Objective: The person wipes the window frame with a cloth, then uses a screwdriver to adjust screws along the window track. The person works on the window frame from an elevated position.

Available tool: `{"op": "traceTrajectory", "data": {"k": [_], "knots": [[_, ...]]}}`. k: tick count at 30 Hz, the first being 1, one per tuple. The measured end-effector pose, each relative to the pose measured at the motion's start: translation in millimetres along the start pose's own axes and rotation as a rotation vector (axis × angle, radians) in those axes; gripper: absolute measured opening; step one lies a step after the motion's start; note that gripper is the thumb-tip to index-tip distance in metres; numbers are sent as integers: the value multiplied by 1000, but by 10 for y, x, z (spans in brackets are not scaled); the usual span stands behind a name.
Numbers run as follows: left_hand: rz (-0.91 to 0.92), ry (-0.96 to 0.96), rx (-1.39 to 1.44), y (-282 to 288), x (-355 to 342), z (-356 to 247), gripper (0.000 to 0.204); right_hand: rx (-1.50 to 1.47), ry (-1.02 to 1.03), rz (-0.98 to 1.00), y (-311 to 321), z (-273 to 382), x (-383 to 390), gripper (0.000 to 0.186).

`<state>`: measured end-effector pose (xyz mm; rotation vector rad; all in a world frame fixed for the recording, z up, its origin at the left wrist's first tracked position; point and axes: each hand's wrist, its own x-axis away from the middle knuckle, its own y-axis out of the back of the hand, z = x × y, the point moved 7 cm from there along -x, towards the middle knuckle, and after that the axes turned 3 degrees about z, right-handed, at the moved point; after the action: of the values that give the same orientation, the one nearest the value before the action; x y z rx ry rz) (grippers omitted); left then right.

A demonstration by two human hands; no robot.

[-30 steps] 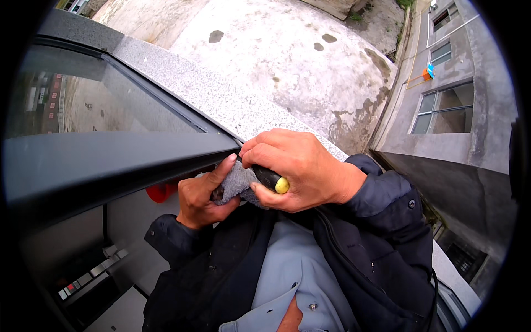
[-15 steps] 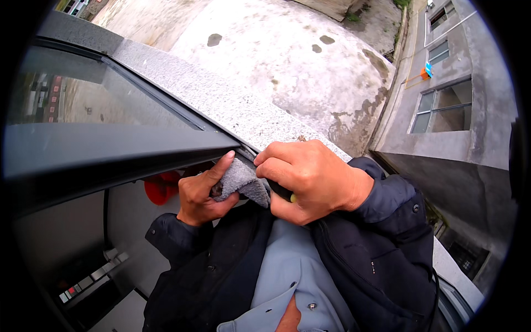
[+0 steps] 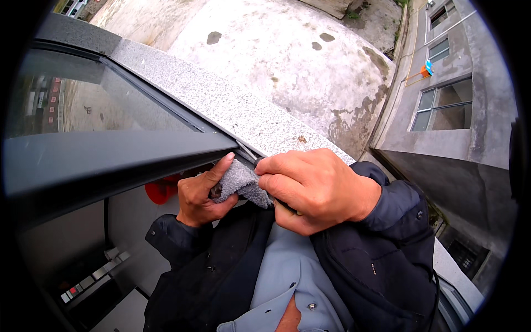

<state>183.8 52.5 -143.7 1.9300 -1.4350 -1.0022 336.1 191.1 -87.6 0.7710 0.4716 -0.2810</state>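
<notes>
My left hand (image 3: 198, 195) is closed on a folded grey cloth (image 3: 239, 181), its thumb pointing up along the cloth's side near the dark window frame (image 3: 138, 150). Close beside it, my right hand (image 3: 318, 191) grips what looks like a screwdriver (image 3: 247, 150). A thin metal shaft leaves the fist and slants toward the frame's corner, over the track next to the stone sill. Most of the dark handle is hidden in my fingers, and whether the tip touches the frame cannot be made out.
A speckled stone sill (image 3: 221, 99) runs diagonally past the frame, with a concrete yard (image 3: 265, 61) far below. To the left is a glass pane (image 3: 105, 99). An orange-red container (image 3: 160, 191) sits beneath the frame. A grey building (image 3: 470, 50) stands at right.
My right hand has shifted slightly right and down, away from the frame's corner, and more of the metal shaft shows. My left hand and the cloth have hardly moved.
</notes>
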Motion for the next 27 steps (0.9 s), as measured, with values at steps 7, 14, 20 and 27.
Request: {"op": "traceTrajectory", "data": {"k": [7, 14, 20, 27], "knots": [[-3, 4, -8, 5, 5, 14, 88, 21, 17, 57, -83, -11, -43, 28], [-13, -1, -6, -12, 5, 34, 88, 50, -15, 152, -259, -133, -116, 28], [4, 12, -3, -5, 15, 44, 87, 72, -37, 237, -349, -36, -111, 28], [32, 40, 20, -20, 55, 84, 85, 88, 52, 231, -224, 126, -80, 21]]}}
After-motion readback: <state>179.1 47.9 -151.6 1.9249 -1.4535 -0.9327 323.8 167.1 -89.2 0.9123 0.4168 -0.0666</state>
